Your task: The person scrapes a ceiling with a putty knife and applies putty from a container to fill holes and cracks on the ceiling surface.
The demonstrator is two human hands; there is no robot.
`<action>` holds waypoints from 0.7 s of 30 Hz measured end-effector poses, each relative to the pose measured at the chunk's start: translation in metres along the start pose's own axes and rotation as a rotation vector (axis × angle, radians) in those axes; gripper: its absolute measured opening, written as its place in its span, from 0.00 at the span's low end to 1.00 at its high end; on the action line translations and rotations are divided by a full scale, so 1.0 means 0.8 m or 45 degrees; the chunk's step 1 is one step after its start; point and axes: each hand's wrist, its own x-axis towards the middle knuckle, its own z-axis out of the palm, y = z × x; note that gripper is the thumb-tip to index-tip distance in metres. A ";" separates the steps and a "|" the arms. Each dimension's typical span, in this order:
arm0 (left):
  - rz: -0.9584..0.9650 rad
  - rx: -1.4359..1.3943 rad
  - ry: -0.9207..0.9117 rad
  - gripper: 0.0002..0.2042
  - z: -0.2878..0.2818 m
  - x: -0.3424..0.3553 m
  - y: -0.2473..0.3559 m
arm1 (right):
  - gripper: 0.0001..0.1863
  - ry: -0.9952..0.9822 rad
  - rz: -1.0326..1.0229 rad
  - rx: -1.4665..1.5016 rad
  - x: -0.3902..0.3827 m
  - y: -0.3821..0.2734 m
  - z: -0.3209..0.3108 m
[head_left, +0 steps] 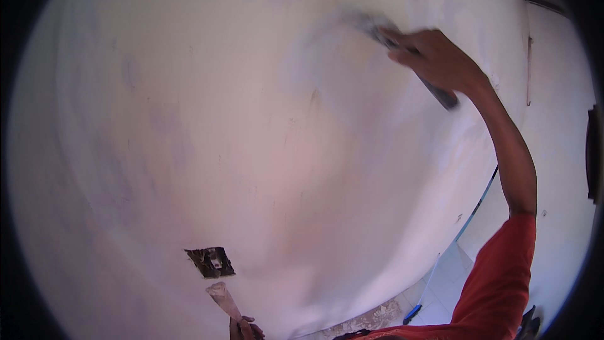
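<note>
My right hand (pixel 440 56) is raised at the upper right, wrapped around the handle of a putty knife (pixel 445 96). Motion blurs the knife's blade, which is at the pale wall (pixel 270 119); whether its edge touches cannot be made out. Bluish-white smears and small dark marks spot the wall's surface. Low in the picture, my left hand (pixel 246 328) closes on a second putty knife (pixel 223 300), whose whitish blade points up and left. Just above that blade is a square wall-box opening (pixel 212 262), dark inside with ragged edges.
At the lower right, a blue broom head (pixel 412 315) stands on light floor tiles (pixel 437 293). Crumbly debris (pixel 377 316) lies along the wall's foot. A blue pole (pixel 476 209) leans near the corner. Another pale wall (pixel 560 75) holds a dark object (pixel 592 154) at the far right.
</note>
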 end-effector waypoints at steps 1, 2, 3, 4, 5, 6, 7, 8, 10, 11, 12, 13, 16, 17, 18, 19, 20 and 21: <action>-0.038 -0.025 -0.028 0.15 0.004 -0.001 0.002 | 0.25 -0.094 0.027 0.016 -0.035 0.000 0.001; -0.052 -0.015 -0.025 0.15 0.011 0.000 0.005 | 0.25 -0.236 0.042 0.049 -0.063 0.002 0.008; -0.005 -0.003 -0.031 0.14 0.013 0.001 0.011 | 0.25 -0.228 -0.004 0.207 -0.087 -0.002 0.026; 0.025 0.011 -0.048 0.13 0.018 0.001 0.019 | 0.25 -0.304 0.146 0.331 -0.107 -0.009 0.039; 0.112 0.045 0.002 0.16 0.023 0.008 0.023 | 0.27 -0.290 0.148 0.689 -0.120 -0.011 0.059; 0.175 0.086 0.041 0.18 0.028 0.016 0.024 | 0.26 -0.242 0.061 1.041 -0.137 -0.008 0.084; 0.086 0.146 -0.110 0.18 0.022 0.017 0.034 | 0.24 -0.331 0.088 1.333 -0.152 -0.007 0.109; 0.001 0.140 -0.163 0.17 0.032 0.017 0.045 | 0.23 -0.421 0.144 1.610 -0.172 -0.011 0.132; 0.132 0.087 -0.316 0.16 0.064 0.013 0.068 | 0.22 -0.552 0.181 2.089 -0.202 -0.030 0.168; 0.104 0.058 -0.336 0.16 0.075 0.005 0.082 | 0.22 -0.607 0.194 2.229 -0.213 -0.038 0.181; 0.109 0.038 -0.426 0.16 0.071 0.009 0.080 | 0.23 -0.644 0.186 2.361 -0.222 -0.053 0.200; 0.092 0.006 -0.448 0.16 0.075 0.008 0.089 | 0.23 -0.687 0.193 2.402 -0.229 -0.067 0.217; 0.070 -0.078 -0.500 0.19 0.076 -0.003 0.107 | 0.23 -0.663 0.121 2.603 -0.239 -0.100 0.241; 0.058 -0.056 -0.459 0.19 0.079 -0.006 0.117 | 0.23 -0.627 0.090 2.569 -0.242 -0.102 0.243; -0.016 -0.048 -0.352 0.20 0.152 -0.066 0.196 | 0.22 -0.765 0.057 2.602 -0.201 -0.034 0.196; -0.007 -0.058 -0.398 0.21 0.165 -0.075 0.214 | 0.22 -0.791 0.050 2.635 -0.201 -0.023 0.186; -0.030 -0.042 -0.370 0.21 0.173 -0.080 0.226 | 0.20 -0.723 -0.073 2.495 -0.199 -0.016 0.179; -0.074 -0.114 -0.430 0.21 0.178 -0.081 0.235 | 0.19 -0.641 -0.211 2.353 -0.194 -0.015 0.175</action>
